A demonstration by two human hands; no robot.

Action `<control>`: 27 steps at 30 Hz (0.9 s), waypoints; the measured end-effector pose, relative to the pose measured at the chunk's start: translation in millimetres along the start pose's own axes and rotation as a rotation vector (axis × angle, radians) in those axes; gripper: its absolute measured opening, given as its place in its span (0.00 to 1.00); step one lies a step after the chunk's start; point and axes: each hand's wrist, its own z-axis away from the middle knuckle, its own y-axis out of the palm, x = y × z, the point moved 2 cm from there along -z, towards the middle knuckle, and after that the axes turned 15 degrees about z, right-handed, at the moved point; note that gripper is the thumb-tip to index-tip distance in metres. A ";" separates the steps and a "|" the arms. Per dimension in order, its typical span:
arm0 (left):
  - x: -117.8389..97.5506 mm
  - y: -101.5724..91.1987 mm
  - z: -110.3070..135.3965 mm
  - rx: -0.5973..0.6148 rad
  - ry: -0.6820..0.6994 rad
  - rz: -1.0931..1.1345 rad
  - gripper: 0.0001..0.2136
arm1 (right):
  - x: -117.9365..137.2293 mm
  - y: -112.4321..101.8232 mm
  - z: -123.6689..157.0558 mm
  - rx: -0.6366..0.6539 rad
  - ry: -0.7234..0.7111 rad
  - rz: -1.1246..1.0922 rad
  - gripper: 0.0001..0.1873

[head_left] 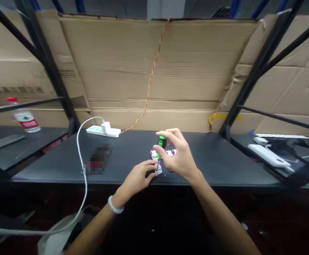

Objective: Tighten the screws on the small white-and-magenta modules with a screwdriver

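A short screwdriver (161, 142) with a green and black handle stands nearly upright, its shaft pointing down. The fingers and thumb of my right hand (180, 156) are closed around its handle. Below, my left hand (140, 175) pinches a small white and purple part (159, 168) against the table, and the screwdriver's tip is at this part. Whether the tip sits in a screw is too small to tell. More white and purple pieces (170, 153) lie just behind, partly hidden by my right hand.
The dark table (210, 152) has a cardboard wall (112, 67) behind it. A white power strip (103, 131) with a plug stands at the back left; its white cable (78, 141) hangs over the front edge. A blurred dark object (99, 159) lies left. Black metal posts (252, 76) flank the table.
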 end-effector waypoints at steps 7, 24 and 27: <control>-1.7 0.0 -0.1 0.006 0.003 -0.009 0.09 | 1.5 0.0 -1.5 0.089 -0.028 -0.024 0.24; -2.9 0.1 -0.5 0.013 0.003 0.004 0.09 | -1.8 2.1 -3.3 -0.003 -0.021 -0.012 0.18; -2.9 0.3 -0.2 0.019 0.009 0.002 0.10 | -2.1 2.6 -2.4 0.063 -0.050 -0.049 0.24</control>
